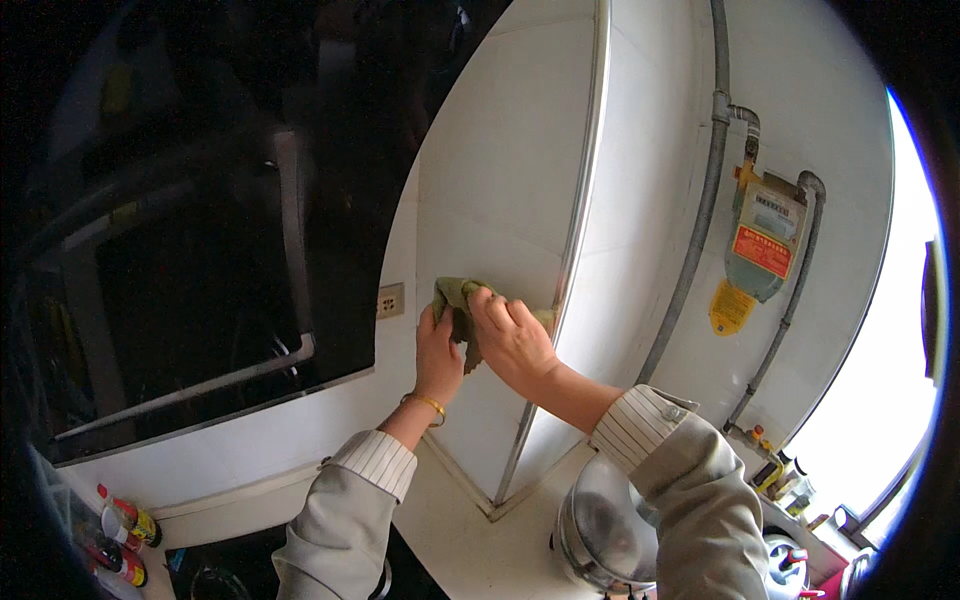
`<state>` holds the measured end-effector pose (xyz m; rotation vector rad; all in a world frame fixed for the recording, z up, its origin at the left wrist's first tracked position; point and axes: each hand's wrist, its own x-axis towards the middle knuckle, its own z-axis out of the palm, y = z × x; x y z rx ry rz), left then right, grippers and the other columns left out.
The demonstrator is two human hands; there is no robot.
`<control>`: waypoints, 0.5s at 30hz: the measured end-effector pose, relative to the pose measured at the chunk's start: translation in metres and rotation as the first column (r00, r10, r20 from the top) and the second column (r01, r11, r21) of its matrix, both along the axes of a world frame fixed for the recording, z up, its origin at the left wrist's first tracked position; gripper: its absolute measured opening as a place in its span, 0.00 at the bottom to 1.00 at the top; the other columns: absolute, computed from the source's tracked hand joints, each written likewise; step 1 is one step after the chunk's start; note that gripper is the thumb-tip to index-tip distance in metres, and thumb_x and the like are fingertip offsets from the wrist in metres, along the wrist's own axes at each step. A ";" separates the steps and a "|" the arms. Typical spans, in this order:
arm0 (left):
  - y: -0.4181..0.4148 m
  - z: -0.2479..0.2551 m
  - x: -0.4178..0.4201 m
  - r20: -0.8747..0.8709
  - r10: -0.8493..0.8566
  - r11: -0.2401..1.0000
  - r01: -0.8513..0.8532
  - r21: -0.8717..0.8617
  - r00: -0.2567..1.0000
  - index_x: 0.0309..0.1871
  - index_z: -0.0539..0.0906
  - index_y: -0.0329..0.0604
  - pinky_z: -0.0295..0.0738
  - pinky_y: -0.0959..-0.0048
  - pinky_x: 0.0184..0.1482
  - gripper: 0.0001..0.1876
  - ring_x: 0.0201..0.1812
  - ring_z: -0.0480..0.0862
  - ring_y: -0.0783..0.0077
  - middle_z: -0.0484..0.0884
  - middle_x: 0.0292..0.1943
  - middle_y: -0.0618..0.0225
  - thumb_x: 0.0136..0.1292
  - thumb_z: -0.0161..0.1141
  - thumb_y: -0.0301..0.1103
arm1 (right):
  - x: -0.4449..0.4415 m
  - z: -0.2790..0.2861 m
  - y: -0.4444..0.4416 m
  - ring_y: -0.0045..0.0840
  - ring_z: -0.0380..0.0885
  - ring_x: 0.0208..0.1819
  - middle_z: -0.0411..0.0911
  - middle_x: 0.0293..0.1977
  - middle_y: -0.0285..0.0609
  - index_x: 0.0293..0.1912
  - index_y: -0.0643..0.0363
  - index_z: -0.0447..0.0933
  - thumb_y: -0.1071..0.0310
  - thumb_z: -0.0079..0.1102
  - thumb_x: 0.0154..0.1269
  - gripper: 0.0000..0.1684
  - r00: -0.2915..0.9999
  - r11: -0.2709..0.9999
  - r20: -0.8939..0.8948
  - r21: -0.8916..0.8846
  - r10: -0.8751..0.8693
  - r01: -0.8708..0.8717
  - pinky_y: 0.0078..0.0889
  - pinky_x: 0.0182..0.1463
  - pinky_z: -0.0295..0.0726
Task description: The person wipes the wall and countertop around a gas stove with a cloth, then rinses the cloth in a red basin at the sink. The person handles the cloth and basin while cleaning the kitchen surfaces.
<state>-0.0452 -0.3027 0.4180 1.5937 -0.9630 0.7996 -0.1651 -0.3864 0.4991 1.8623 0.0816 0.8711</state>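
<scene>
Both hands hold a green cloth (452,291) in front of a white tiled wall column (510,180). My left hand (440,356) grips the cloth's left side between thumb and fingers, and a gold-coloured bangle circles that wrist. My right hand (514,334) has its bent fingers closed on the upper part of the cloth. A piece of the cloth hangs down between the two hands, and another part reaches right, towards the column's metal corner trim (581,217). The palms are turned away from view.
A dark glossy panel (202,247) fills the left, beside a wall socket (391,301). Below are a black cooktop (247,559), bottles (131,517) and a lidded steel pot (607,525). A gas meter (769,232) with grey pipes (694,262) is on the right wall, near a bright window (885,337).
</scene>
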 end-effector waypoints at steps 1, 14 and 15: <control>-0.007 0.008 0.008 0.016 0.013 0.999 -0.012 -0.036 1.000 0.58 0.72 0.34 0.66 0.61 0.59 0.26 0.57 0.68 0.48 0.69 0.54 0.49 0.52 0.51 0.14 | 0.009 0.008 -0.001 0.26 0.62 0.49 0.67 0.53 0.42 0.45 0.62 0.78 0.64 0.53 0.54 0.20 1.000 1.000 0.007 -0.006 -0.011 0.011 0.21 0.46 0.64; -0.072 0.082 0.088 0.151 0.003 0.997 0.008 -0.075 0.989 0.50 0.76 0.40 0.70 0.60 0.47 0.20 0.46 0.72 0.50 0.72 0.46 0.53 0.54 0.63 0.35 | 0.094 0.060 -0.010 0.32 0.65 0.46 0.69 0.47 0.46 0.46 0.61 0.79 0.63 0.52 0.59 0.18 0.946 0.956 0.168 0.154 -0.276 0.251 0.28 0.42 0.64; -0.070 0.082 0.087 0.194 0.045 0.998 -0.038 -0.041 0.980 0.50 0.76 0.41 0.69 0.60 0.47 0.20 0.46 0.72 0.51 0.72 0.46 0.53 0.53 0.64 0.36 | 0.094 0.059 -0.006 0.32 0.65 0.45 0.69 0.46 0.46 0.45 0.61 0.79 0.63 0.53 0.58 0.18 0.938 0.943 0.136 0.148 -0.319 0.299 0.29 0.41 0.64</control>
